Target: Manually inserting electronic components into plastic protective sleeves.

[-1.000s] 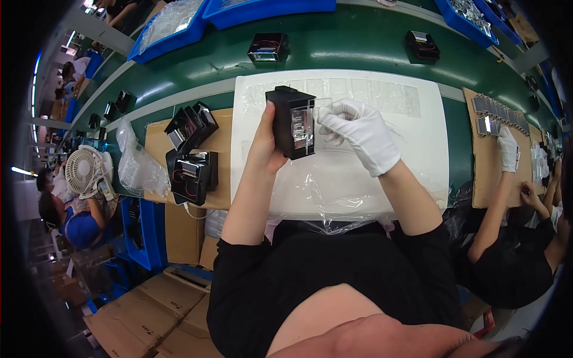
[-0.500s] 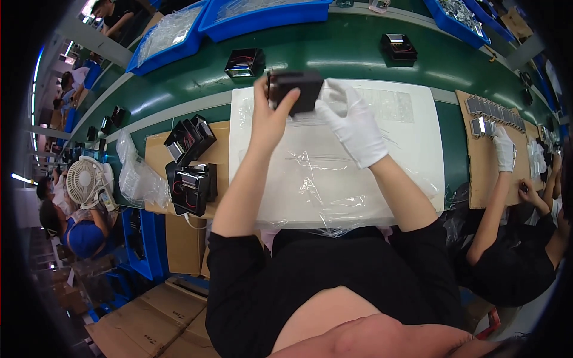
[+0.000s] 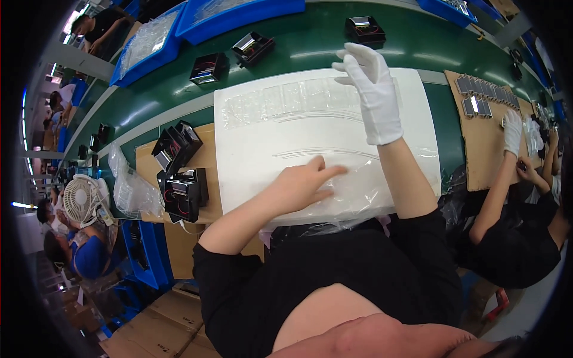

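My bare left hand (image 3: 307, 186) is over the lower middle of a white board (image 3: 250, 140), thumb and fingers apart, holding nothing. Farther off, my right hand (image 3: 376, 98) in a white glove is raised with its fingers spread and empty. Its fingertips point toward a black open-topped box (image 3: 365, 30) with a shiny metallic part, on the green bench; they look apart from it. Two similar items, a black box with red wires (image 3: 208, 68) and a tilted black box (image 3: 252, 48), sit at the far left of the board. Clear plastic film (image 3: 352, 200) lies along the board's near edge.
More black boxes (image 3: 185, 194) are stacked on cardboard (image 3: 207, 143) at left, beside a crumpled clear bag (image 3: 128, 185). Blue trays (image 3: 182, 37) line the back. A white fan (image 3: 79, 197) stands at far left. At right, a co-worker's gloved hand (image 3: 512, 132) is near metallic parts (image 3: 477, 106).
The black box has left my hands, and an extra one now sits on the green bench. My left hand has drawn back toward me; my right has moved up and right.
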Demonstrator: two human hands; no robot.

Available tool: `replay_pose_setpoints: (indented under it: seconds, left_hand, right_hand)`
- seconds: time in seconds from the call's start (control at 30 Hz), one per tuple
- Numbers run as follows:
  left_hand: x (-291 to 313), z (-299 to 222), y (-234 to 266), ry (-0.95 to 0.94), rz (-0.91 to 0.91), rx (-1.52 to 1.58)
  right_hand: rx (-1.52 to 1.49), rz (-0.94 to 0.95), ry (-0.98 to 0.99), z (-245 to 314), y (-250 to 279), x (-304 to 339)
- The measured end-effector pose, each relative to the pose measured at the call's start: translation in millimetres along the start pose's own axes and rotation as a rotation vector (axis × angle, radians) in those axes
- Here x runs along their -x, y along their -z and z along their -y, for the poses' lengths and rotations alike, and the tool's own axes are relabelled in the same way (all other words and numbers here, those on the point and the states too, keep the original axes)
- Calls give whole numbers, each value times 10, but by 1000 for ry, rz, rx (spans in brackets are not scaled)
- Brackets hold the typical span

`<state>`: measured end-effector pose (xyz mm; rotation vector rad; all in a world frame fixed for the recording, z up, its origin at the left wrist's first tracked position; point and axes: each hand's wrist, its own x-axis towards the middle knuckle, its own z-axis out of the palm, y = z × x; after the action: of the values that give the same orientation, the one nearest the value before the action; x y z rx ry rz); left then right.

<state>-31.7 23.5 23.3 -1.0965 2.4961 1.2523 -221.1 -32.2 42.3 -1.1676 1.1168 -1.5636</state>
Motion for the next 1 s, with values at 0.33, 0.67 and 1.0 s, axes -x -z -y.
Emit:
replay_pose_setpoints:
  seconds: [0.33, 0.67, 1.0]
  left_hand:
    - [-881, 295, 134, -324, -440, 1150]
    - [-2626, 488, 1134, -249, -896, -465]
    - [-1305, 703, 1322, -106, -1010, -703]
  right_hand:
    - [1161, 228, 178, 66, 376, 763]
    - [571, -938, 335, -394, 2473, 2648]
    - [2003, -777, -434, -928, 2137, 1881]
